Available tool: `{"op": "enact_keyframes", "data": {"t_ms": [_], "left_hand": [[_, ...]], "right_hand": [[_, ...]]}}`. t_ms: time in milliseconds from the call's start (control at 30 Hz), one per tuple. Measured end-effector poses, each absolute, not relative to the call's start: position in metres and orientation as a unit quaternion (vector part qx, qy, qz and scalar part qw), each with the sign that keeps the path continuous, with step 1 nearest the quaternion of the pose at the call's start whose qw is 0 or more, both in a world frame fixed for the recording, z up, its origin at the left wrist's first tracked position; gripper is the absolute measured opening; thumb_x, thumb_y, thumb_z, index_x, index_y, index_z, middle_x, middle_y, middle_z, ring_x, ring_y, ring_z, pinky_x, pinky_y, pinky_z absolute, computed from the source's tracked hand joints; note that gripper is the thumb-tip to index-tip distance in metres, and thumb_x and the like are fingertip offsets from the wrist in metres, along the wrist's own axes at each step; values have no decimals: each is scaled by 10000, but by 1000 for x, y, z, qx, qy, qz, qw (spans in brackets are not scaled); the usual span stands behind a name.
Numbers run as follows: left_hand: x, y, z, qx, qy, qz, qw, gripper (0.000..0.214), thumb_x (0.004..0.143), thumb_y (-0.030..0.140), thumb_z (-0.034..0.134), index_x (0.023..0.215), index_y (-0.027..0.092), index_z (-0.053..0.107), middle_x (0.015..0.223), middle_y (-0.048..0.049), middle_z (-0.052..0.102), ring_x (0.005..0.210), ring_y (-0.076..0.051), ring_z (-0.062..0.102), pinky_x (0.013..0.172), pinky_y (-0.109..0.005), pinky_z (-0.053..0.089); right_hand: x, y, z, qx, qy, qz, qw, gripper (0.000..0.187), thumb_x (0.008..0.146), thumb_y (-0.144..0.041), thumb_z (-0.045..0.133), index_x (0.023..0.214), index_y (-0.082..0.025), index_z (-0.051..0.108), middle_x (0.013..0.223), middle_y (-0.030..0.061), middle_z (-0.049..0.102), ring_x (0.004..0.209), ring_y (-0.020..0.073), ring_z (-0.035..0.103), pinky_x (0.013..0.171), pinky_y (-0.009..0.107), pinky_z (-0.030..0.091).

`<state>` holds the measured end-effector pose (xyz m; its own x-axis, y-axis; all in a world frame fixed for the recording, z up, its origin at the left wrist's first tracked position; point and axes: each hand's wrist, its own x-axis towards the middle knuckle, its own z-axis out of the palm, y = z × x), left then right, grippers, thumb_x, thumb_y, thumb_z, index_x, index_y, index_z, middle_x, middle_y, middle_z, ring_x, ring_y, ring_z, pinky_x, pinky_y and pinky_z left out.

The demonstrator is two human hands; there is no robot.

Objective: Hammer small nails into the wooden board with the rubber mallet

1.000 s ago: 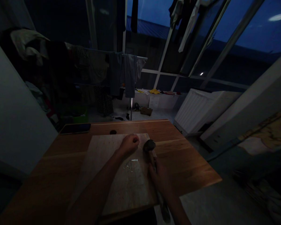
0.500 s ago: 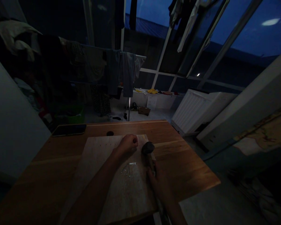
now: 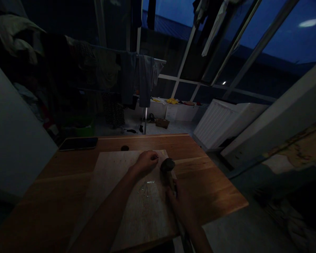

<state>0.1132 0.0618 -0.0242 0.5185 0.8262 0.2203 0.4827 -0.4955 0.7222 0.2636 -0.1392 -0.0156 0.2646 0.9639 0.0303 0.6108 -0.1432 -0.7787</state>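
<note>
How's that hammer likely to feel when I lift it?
The hammer is probably top-heavy, with a bulky head on a slim handle. That handle looks straight, so likely stiff. The rounded head might roll if set down.

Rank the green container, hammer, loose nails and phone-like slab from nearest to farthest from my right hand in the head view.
1. Hammer: gripped in your right hand.
2. Loose nails: on the board, left of that hand.
3. Phone-like slab: at the far left corner of the table.
4. Green container: beyond the table, farther back on the left.
</note>
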Motion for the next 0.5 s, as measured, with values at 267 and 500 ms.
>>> {"op": "enact_keyframes", "data": {"t_ms": [267, 500], "left_hand": [[116, 66, -29, 782, 403, 314, 357, 241, 816, 227, 668, 1025, 175, 776, 876, -29, 766, 772, -170, 671, 765, -262, 504], [116, 67, -33, 766, 390, 334, 387, 297, 817, 195, 672, 1103, 166, 746, 901, -36, 769, 812, -166, 690, 782, -260, 520]], "right_hand": [[272, -133, -2, -677, -562, 297, 371, 463, 909, -501, 531, 1222, -180, 645, 1188, 152, 756, 1114, 310, 716, 959, 428, 542], [262, -121, -1, -646, -422, 452, 448, 458, 849, -588, 628, 1115, -219, 582, 681, -30, 680, 483, 177, 632, 484, 294, 500]]}}
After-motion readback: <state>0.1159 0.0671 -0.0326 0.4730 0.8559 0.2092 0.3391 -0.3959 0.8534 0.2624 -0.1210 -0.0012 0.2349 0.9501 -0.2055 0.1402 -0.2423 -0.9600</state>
